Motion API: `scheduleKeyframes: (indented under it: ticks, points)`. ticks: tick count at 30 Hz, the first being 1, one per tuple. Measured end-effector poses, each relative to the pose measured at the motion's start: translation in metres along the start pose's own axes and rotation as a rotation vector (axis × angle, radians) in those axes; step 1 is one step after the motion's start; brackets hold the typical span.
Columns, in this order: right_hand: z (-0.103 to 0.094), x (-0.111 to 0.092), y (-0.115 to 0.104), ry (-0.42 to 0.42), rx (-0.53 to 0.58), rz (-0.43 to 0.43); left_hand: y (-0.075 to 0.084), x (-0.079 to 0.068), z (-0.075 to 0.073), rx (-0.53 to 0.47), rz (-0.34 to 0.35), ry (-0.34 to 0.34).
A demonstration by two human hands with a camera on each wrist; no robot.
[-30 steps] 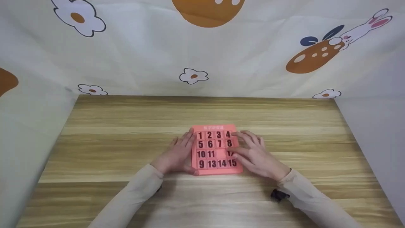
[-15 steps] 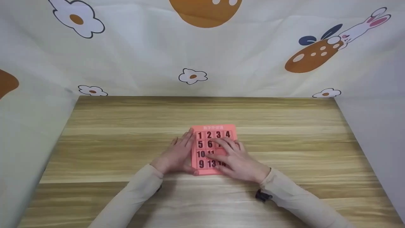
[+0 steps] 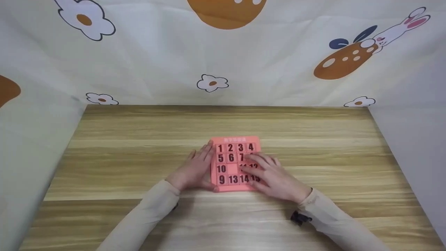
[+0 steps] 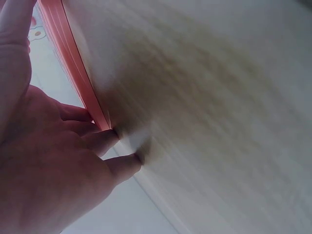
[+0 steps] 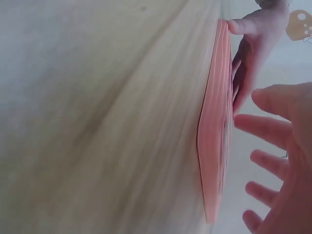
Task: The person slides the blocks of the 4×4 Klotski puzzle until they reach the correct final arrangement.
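Observation:
A pink number slide puzzle (image 3: 237, 188) lies flat on the wooden table, black numerals on its square tiles. My left hand (image 3: 193, 172) rests along its left side, fingers straight against the edge and thumb at the lower left corner. In the left wrist view, those fingers (image 4: 124, 168) reach down to the tabletop beside the pink frame (image 4: 80, 73). Over the right half spreads my right hand (image 3: 280, 179), its index fingertip on the 11 tile (image 3: 243, 166), partly covering it. The gap sits between the 10 tile (image 3: 221, 169) and the 11. Fingers cover the 8.
The wood-grain table (image 3: 139, 125) extends around the puzzle on all sides. A pale cloth (image 3: 278, 69) printed with flowers, carrots and a rabbit hangs behind it. Plain pale walls (image 3: 414, 150) stand at both sides. A small black device (image 3: 301, 218) sits by the right sleeve.
My right hand moved left across the puzzle, then back right. The 11 tile slid one place right, so the gap is now beside the 10. The left hand stayed still.

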State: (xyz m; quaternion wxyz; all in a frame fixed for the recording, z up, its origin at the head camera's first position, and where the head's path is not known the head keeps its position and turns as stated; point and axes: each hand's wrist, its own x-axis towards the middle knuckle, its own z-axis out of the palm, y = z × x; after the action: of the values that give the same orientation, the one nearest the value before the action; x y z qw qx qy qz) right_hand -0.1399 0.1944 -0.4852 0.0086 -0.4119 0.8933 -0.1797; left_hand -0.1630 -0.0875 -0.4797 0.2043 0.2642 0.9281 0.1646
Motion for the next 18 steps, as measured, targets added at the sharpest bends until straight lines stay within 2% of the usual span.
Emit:
scheduleKeyframes:
  ticks: [8,14,18]
  points:
    - [0.009,0.025,-0.021,-0.089,-0.036,-0.114,0.0,0.0,-0.001,0.011,0.008,0.002]
    - [0.006,0.031,-0.028,-0.209,-0.022,-0.071,0.0,-0.001,0.0,-0.003,0.018,0.006]
    - [0.002,0.019,-0.022,-0.181,0.004,-0.028,0.0,-0.002,-0.001,-0.004,0.013,0.004]
